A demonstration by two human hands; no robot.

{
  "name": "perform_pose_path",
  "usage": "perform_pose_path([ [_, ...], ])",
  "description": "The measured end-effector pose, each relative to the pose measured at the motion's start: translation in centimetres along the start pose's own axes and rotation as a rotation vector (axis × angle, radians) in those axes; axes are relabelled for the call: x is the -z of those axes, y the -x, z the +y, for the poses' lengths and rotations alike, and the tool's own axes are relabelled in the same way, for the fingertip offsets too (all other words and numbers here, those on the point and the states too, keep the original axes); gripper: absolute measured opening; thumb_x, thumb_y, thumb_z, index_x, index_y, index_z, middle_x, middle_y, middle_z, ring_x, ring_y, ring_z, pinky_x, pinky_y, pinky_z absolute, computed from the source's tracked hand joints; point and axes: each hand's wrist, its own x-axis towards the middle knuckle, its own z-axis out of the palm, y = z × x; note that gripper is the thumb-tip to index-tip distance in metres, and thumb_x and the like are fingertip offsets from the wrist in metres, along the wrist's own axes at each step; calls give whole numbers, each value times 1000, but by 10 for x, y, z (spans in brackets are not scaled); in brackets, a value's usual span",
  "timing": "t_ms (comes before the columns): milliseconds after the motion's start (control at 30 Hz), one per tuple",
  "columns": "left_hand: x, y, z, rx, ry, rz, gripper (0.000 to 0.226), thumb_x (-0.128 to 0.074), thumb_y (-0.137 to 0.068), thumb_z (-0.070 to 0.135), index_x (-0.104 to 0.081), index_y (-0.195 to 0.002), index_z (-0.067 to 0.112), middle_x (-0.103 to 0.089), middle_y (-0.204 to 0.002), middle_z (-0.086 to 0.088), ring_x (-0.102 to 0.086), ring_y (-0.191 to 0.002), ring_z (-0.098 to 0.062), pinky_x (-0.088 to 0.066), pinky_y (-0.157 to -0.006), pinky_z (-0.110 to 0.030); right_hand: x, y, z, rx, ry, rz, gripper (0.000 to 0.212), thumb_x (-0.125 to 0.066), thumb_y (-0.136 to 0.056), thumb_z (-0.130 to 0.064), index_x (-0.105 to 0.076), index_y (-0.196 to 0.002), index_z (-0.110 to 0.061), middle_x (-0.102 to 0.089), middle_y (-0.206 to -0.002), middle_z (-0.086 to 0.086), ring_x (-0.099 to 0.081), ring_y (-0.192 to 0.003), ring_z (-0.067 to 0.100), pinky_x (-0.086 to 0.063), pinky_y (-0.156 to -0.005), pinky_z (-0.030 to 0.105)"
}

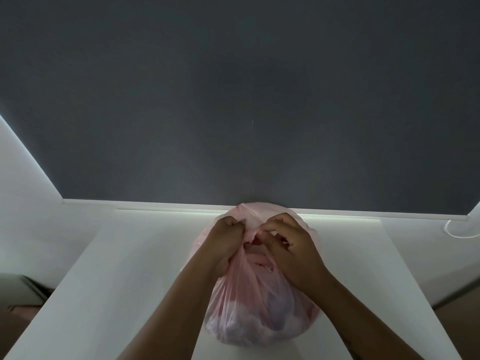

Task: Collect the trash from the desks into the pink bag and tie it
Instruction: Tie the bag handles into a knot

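Observation:
A full pink bag of thin, see-through plastic stands on the white desk, just in front of me. Crumpled trash shows through its lower half. My left hand grips the bag's top edge on the left, fingers closed on a bunched strip of plastic. My right hand pinches the top edge on the right. Between my two hands the gathered plastic meets in a twisted bunch, with a small opening below it. The bag's far side is hidden behind my hands.
A dark grey wall panel rises right behind the desk's back edge. A coiled white cable lies at the far right. A second white surface adjoins on the right. Brown floor and a grey box show at the lower left.

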Motion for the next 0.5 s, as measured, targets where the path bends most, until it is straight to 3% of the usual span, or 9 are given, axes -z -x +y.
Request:
perform_pose_path([
  [133,-3,3,-4,-57,43,25,40,-31,-92,3,-70,-102,2,-74,-90,-23,-73,-82,-40,-60,-79,-55,-5,5,-4,-211,-239,129,14,-58,-96,-17,-69,-90,-23,-68,-88,-14,-66,-85,5,-50,-68,12],
  [200,-4,3,-7,-115,18,105,36,-33,-91,8,-68,-99,7,-74,-92,-19,-72,-85,-40,-59,-78,-57,-6,6,-4,-292,-307,183,13,-56,-97,-20,-69,-96,-18,-70,-87,-12,-67,-81,3,-51,-64,13],
  [300,-7,4,-12,-202,-76,247,26,-36,-97,14,-62,-100,14,-70,-95,-8,-67,-86,-27,-58,-74,-43,-7,3,-3,-358,-312,242,15,-54,-98,-25,-69,-96,-25,-70,-89,-11,-66,-81,3,-54,-66,16],
  [367,-8,5,-14,-236,-88,277,21,-38,-99,16,-59,-97,13,-67,-93,-3,-61,-81,-20,-49,-68,-31,-7,2,-1,-380,-301,267,17,-54,-97,-28,-70,-96,-29,-71,-91,-14,-67,-85,5,-57,-73,20],
  [433,-8,6,-15,-264,-108,298,19,-39,-100,16,-56,-92,15,-63,-87,0,-56,-75,-16,-42,-65,-27,-8,1,-1,-391,-287,287,17,-54,-98,-30,-71,-101,-30,-72,-95,-14,-68,-88,5,-57,-78,22],
  [500,-8,8,-15,-283,-113,313,19,-40,-101,16,-56,-91,16,-62,-85,1,-55,-74,-15,-40,-63,-25,-8,1,-3,-404,-302,301,16,-54,-98,-28,-70,-100,-33,-72,-92,-17,-67,-86,1,-55,-74,15],
])
